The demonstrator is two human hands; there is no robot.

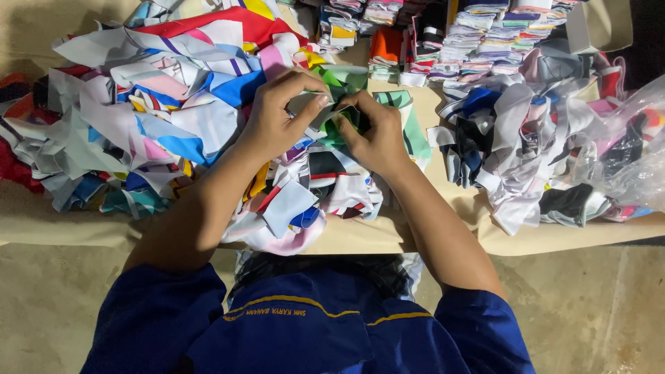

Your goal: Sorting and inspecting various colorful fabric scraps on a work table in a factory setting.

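Two hands meet over a beige surface (429, 239) that is mostly buried in cloth. Everything here is placed from the green scrap (344, 118) they share, a small piece of green and white fabric near the middle of the surface.

The biggest thing is the loose heap (138, 111) of white, pink, blue and red offcuts, spreading away to the left of the scrap and running under it toward the near edge. To the right of the scrap lies a second heap (512, 138), greyer, with blue and black in it, and past that a clear plastic bag (623, 152) with more pieces inside. Beyond the scrap, at the far edge, stand neat folded stacks (478, 41) in rows.

The scrap lies between the two hands, touching both, its long side running roughly left to right. Neither hand is nearer; they grip it from opposite ends.

The left hand (277, 118) is closed on the scrap's left end, thumb and fingertips pinched together over the fabric. The right hand (377, 135) is closed on the right end, fingers curled under and thumb pressed on top, so the cloth is bunched between them.
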